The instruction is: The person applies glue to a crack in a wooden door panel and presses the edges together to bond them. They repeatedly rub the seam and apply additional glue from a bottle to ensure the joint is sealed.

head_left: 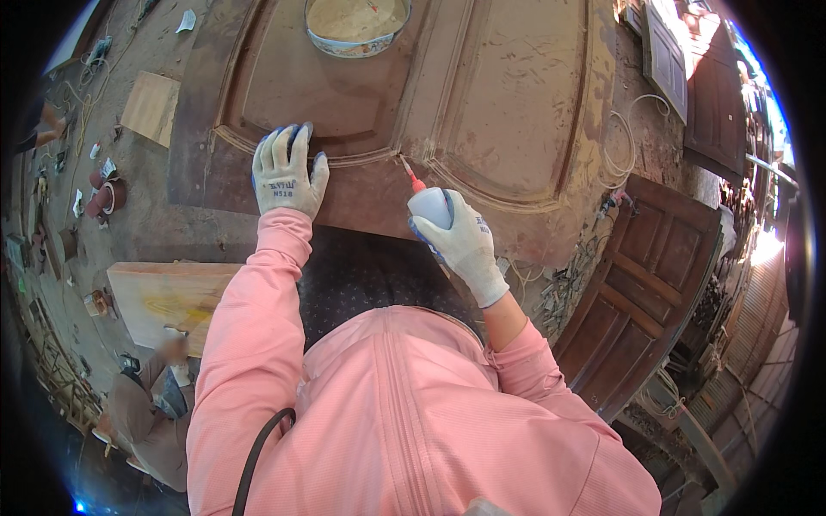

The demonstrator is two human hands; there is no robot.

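Note:
A large brown wooden door panel (344, 191) with carved, curved mouldings lies flat in front of me. My right hand (465, 241), in a white work glove, is wrapped round a white squeeze bottle (430, 206) with a red nozzle (416, 181). The bottle tilts so that its thin tip touches or nearly touches the moulding between the two recessed panels. My left hand (288, 172), gloved alike, rests on the panel's near left part with its fingers stretched out and nothing in them. Beyond it, a patterned round bowl (357, 45) holding tan powder or paste sits on the panel.
Another brown door (650, 284) lies at the right, with a coiled pale hose (632, 142) beyond it. A pale board (163, 292) stands at the left, near a crouching person (155, 404). A plywood piece (151, 107) and scattered tools lie on the floor farther left.

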